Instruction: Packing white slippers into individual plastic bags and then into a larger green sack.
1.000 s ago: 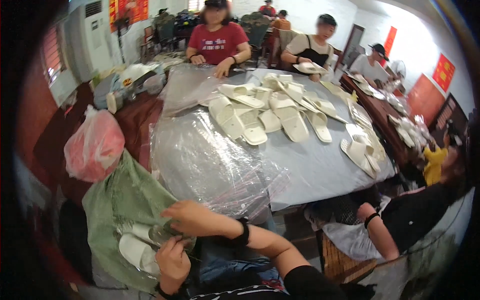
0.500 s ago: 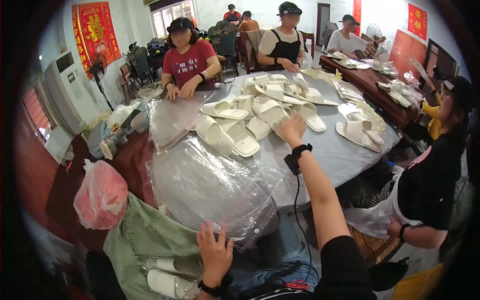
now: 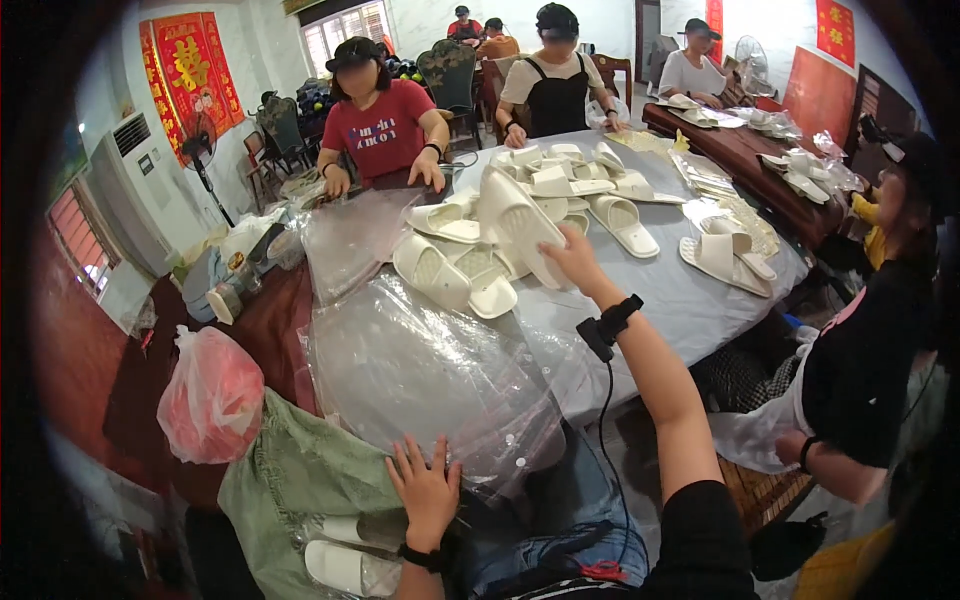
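A second earlier I had both hands over the bagged slippers (image 3: 342, 568). Since then I saw the right hand (image 3: 573, 257) go to the pile (image 3: 622, 224) and raise a cream slipper (image 3: 514, 222) on end, and the left hand (image 3: 427, 502) spread out at the clear bags' (image 3: 420, 345) near edge. Opposite, the red-shirted co-worker (image 3: 385, 135) and the black-topped co-worker (image 3: 562, 98) had parted their hands.
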The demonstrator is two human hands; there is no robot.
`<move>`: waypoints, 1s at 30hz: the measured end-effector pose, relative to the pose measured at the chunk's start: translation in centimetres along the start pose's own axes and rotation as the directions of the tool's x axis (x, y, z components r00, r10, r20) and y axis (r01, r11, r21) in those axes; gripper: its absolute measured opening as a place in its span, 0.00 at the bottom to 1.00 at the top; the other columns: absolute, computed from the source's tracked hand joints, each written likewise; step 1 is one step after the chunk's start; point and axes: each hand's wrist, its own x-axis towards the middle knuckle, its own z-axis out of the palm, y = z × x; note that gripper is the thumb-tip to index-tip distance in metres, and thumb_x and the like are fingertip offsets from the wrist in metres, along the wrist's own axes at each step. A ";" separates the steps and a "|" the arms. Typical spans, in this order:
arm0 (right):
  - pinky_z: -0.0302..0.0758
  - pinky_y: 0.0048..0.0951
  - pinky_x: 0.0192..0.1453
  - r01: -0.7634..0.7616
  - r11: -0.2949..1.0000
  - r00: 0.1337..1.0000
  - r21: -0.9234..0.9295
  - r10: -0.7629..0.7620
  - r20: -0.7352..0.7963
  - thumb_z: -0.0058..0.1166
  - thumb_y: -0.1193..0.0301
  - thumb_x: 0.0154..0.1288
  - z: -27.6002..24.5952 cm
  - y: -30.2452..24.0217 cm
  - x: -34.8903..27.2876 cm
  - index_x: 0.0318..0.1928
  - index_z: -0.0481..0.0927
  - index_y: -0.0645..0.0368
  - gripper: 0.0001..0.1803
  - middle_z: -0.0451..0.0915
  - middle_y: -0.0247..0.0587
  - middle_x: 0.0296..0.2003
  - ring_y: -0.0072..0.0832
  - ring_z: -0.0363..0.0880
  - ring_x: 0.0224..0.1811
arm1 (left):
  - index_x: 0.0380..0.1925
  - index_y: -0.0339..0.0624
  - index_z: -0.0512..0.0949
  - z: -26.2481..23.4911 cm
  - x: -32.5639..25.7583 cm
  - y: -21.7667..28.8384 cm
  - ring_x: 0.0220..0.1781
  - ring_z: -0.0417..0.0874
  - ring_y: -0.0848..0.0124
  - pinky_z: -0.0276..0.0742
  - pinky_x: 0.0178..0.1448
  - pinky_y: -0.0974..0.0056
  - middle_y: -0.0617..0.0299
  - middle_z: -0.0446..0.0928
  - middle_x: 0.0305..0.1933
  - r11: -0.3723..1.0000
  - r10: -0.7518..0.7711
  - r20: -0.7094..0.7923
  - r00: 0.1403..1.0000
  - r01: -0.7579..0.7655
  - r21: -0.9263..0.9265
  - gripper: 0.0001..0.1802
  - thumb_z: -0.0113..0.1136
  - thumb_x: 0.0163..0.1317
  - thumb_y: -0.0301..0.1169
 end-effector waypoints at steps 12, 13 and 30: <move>0.74 0.23 0.43 0.001 0.765 1.000 0.644 0.016 -0.021 0.55 0.71 0.61 -1.0 -8.9 -0.8 0.48 0.73 0.66 0.16 0.79 0.39 0.41 0.22 0.77 0.40 | 0.61 0.54 0.67 0.3 -0.1 0.0 0.68 0.54 0.41 0.41 0.70 0.39 0.37 0.55 0.66 0.997 0.055 -0.073 0.996 -0.051 0.049 0.27 0.47 0.63 0.48; 0.74 0.24 0.44 0.005 0.754 1.000 0.657 -0.001 -0.007 0.55 0.71 0.61 -1.9 -9.4 -1.2 0.48 0.73 0.66 0.16 0.78 0.39 0.41 0.22 0.77 0.40 | 0.61 0.54 0.67 0.2 -0.1 -0.1 0.67 0.54 0.41 0.41 0.70 0.39 0.37 0.55 0.66 0.997 0.054 -0.070 0.996 -0.051 0.050 0.27 0.47 0.63 0.48; 0.76 0.22 0.40 -0.325 0.760 0.942 0.563 0.309 0.128 0.54 0.71 0.62 -9.1 -8.7 -11.5 0.49 0.73 0.65 0.17 0.79 0.35 0.39 0.21 0.79 0.37 | 0.52 0.40 0.73 -1.9 -0.7 3.0 0.63 0.66 0.57 0.46 0.68 0.39 0.52 0.70 0.58 0.943 0.326 0.020 0.945 -0.324 -0.072 0.23 0.53 0.60 0.40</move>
